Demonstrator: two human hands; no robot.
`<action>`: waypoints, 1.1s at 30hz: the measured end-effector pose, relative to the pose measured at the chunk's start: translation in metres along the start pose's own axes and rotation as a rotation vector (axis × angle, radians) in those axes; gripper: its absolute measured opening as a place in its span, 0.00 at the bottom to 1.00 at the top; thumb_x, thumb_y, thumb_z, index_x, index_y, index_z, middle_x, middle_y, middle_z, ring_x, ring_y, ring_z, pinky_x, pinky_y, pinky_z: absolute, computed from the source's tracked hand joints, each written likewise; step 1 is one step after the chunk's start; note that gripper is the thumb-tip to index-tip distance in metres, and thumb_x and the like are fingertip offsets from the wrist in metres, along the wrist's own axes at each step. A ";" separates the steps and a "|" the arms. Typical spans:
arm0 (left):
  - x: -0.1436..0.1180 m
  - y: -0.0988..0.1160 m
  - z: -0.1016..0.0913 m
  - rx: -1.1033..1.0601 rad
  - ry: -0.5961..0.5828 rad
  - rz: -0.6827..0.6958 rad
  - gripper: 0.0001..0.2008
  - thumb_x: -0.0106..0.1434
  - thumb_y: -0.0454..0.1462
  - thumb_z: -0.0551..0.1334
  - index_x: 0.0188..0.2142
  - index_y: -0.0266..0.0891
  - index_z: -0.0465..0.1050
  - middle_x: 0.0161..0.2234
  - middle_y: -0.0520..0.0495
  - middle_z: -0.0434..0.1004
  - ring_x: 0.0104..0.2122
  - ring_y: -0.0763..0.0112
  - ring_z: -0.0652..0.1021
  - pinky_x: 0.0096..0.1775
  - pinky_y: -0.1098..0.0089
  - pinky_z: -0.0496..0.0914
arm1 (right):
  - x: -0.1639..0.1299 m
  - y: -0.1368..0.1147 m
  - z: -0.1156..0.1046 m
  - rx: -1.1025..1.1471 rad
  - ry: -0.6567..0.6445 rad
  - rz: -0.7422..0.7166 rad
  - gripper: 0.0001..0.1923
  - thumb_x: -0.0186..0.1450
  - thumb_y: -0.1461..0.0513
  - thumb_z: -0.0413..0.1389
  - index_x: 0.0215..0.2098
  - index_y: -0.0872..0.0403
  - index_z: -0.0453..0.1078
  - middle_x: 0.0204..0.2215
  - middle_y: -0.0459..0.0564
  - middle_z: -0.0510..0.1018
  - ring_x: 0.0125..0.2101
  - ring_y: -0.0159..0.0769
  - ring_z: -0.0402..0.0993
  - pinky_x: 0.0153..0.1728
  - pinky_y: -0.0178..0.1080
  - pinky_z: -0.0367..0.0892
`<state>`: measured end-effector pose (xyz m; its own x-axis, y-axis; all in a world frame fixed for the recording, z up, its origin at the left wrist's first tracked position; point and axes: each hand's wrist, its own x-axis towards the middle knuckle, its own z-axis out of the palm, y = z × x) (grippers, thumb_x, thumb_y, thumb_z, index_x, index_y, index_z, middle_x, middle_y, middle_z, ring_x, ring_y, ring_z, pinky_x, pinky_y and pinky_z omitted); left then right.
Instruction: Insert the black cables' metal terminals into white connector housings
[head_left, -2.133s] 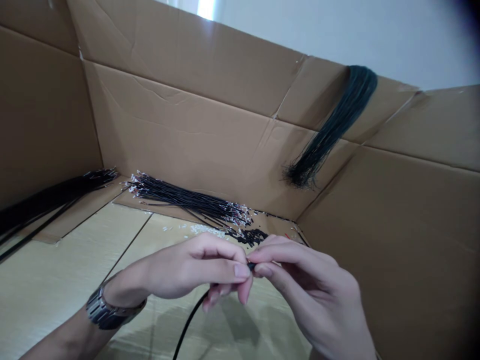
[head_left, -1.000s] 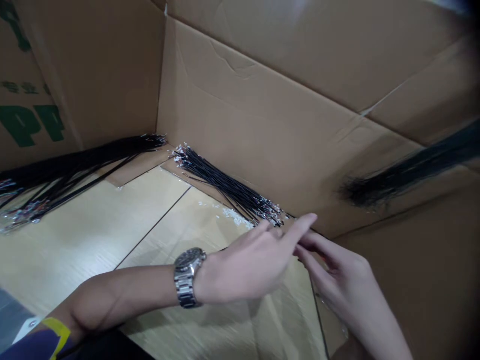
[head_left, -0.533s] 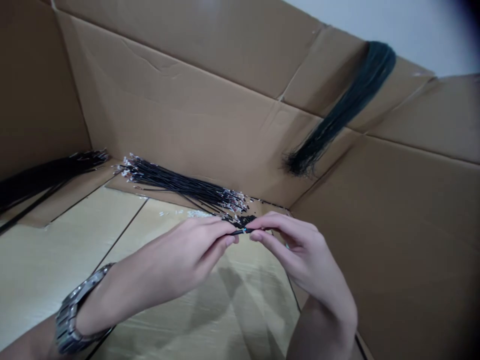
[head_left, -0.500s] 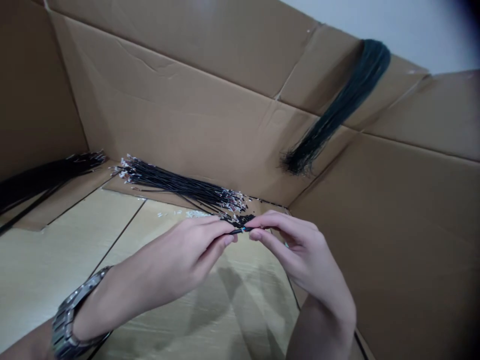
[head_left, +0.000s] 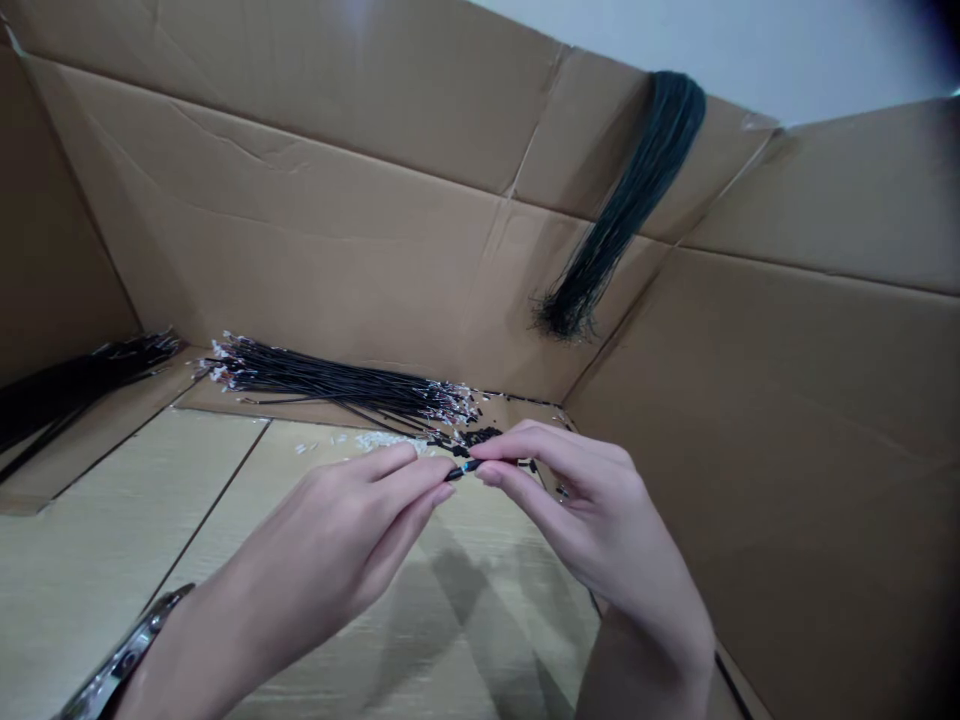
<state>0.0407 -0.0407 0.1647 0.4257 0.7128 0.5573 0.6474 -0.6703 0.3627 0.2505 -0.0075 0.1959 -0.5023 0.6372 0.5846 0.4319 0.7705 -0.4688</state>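
Left hand [head_left: 341,525] and right hand [head_left: 592,515] meet fingertip to fingertip, pinching a thin black wire end with a blue tip [head_left: 461,468] between them. Behind lies a bundle of black terminated wires [head_left: 337,380] on the brown cardboard enclosure [head_left: 337,240] floor.

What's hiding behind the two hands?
Behind the left hand and right hand lie a bundle of black wires and small black pieces. The fingers cover some pieces.
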 end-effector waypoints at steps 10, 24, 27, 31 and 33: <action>0.003 -0.003 0.001 -0.002 -0.022 0.005 0.11 0.73 0.35 0.51 0.42 0.40 0.73 0.37 0.50 0.78 0.37 0.67 0.80 0.38 0.68 0.74 | 0.009 0.007 0.007 0.061 -0.079 0.003 0.10 0.69 0.63 0.57 0.29 0.55 0.71 0.24 0.40 0.75 0.25 0.24 0.69 0.28 0.28 0.61; 0.009 -0.013 0.007 -0.008 -0.010 0.027 0.12 0.73 0.34 0.52 0.43 0.37 0.74 0.36 0.47 0.79 0.35 0.67 0.79 0.36 0.68 0.71 | 0.010 0.016 0.011 0.142 -0.107 0.101 0.07 0.69 0.59 0.56 0.36 0.53 0.74 0.28 0.41 0.77 0.29 0.27 0.72 0.31 0.30 0.64; 0.009 -0.013 0.006 -0.027 0.005 0.037 0.12 0.72 0.35 0.52 0.43 0.38 0.75 0.36 0.46 0.79 0.35 0.68 0.79 0.37 0.70 0.71 | 0.005 0.017 0.005 0.139 -0.083 0.041 0.06 0.67 0.62 0.60 0.42 0.51 0.75 0.35 0.43 0.81 0.35 0.28 0.76 0.38 0.30 0.67; 0.008 -0.013 0.005 -0.061 0.009 0.052 0.12 0.72 0.35 0.52 0.42 0.38 0.75 0.35 0.47 0.79 0.34 0.69 0.78 0.36 0.71 0.70 | 0.005 0.015 0.004 0.139 -0.088 -0.034 0.04 0.67 0.65 0.59 0.39 0.52 0.76 0.34 0.42 0.82 0.34 0.26 0.77 0.38 0.29 0.67; 0.008 -0.014 0.005 -0.066 -0.004 0.039 0.11 0.72 0.35 0.53 0.42 0.39 0.75 0.34 0.48 0.78 0.33 0.69 0.77 0.35 0.71 0.68 | 0.007 0.014 0.007 0.125 -0.093 -0.021 0.06 0.68 0.64 0.58 0.33 0.53 0.75 0.28 0.41 0.80 0.29 0.25 0.74 0.34 0.28 0.65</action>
<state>0.0384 -0.0248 0.1604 0.4520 0.6867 0.5693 0.5871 -0.7096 0.3897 0.2481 0.0075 0.1891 -0.5796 0.6155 0.5341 0.3272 0.7760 -0.5393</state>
